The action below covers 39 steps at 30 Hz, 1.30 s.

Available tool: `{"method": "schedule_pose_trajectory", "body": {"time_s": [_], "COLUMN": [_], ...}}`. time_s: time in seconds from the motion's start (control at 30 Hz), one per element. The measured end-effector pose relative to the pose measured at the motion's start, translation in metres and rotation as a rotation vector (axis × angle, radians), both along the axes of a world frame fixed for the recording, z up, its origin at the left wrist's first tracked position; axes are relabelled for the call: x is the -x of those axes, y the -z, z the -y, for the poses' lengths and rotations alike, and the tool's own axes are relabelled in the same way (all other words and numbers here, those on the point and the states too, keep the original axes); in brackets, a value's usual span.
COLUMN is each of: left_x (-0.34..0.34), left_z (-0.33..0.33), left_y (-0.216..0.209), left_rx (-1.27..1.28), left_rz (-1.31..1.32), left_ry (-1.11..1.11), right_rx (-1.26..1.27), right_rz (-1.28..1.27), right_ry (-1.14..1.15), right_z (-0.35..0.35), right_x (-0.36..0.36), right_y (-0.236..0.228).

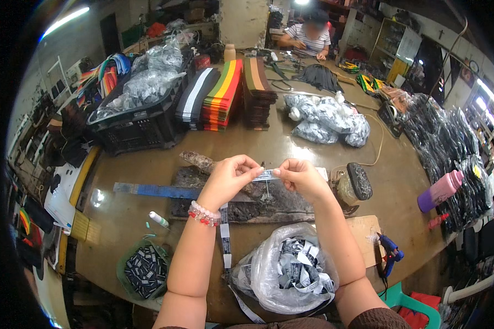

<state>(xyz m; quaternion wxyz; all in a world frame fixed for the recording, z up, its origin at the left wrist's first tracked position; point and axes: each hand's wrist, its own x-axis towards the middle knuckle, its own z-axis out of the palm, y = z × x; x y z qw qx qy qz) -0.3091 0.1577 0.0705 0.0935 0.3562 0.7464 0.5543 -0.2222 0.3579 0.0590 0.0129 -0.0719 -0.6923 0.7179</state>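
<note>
A small white printed label [266,175] is stretched between my hands above a dark, scorched-looking board [280,213]. Finger and thumb of my left hand [230,176] pinch one end, and my right hand [302,178] pinches the other. Under the label stands a thin metal piece [267,192], its full shape partly hidden. A long strip of printed labels [225,241] hangs near my left wrist and runs over the table's near edge. Between my forearms sits a clear plastic bag [266,293] full of white and dark labels.
A green bowl [127,289] of small dark folded labels stands at the near left, beside a white tube [159,219]. A blue glue gun [389,253] lies right. Farther back are a black crate [140,131], striped strap stacks [223,93] and bagged parts [335,118]. A person [310,38] sits across.
</note>
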Motion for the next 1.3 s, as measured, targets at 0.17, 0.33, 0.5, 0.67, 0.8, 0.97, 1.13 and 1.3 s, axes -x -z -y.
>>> {"method": "schedule_pose_trajectory", "body": {"time_s": [0.17, 0.33, 0.5, 0.67, 0.8, 0.97, 1.13, 1.3], "left_x": [0.011, 0.021, 0.032, 0.037, 0.035, 0.035, 0.037, 0.038], "left_z": [-0.001, 0.001, 0.003, 0.004, 0.002, 0.001, 0.001, 0.000], "left_y": [0.013, 0.025, 0.035, 0.041, 0.041, 0.041, 0.044, 0.045], "left_rx": [0.146, 0.126, 0.154, 0.118, 0.127, 0.132, 0.143, 0.137], "left_rz": [0.001, -0.046, 0.012, 0.044, 0.041, 0.040, 0.041, 0.047], "left_ry": [-0.034, -0.035, -0.016, 0.009, 0.001, -0.001, 0.006, -0.005], "right_rx": [0.125, 0.085, 0.038, -0.026, -0.016, -0.059, -0.074, -0.128], "right_rz": [0.026, 0.026, 0.026, 0.010, -0.017, -0.023, -0.008, 0.004], "right_ry": [0.036, 0.070, 0.106, 0.123, 0.146, 0.156, 0.149, 0.163], "right_z": [0.000, 0.003, 0.007, 0.008, 0.007, 0.007, 0.007, 0.008], "right_x": [0.006, 0.008, 0.011, 0.012, 0.013, 0.013, 0.012, 0.012], "right_y": [0.019, 0.029, 0.035, 0.036, 0.038, 0.040, 0.038, 0.039]}}
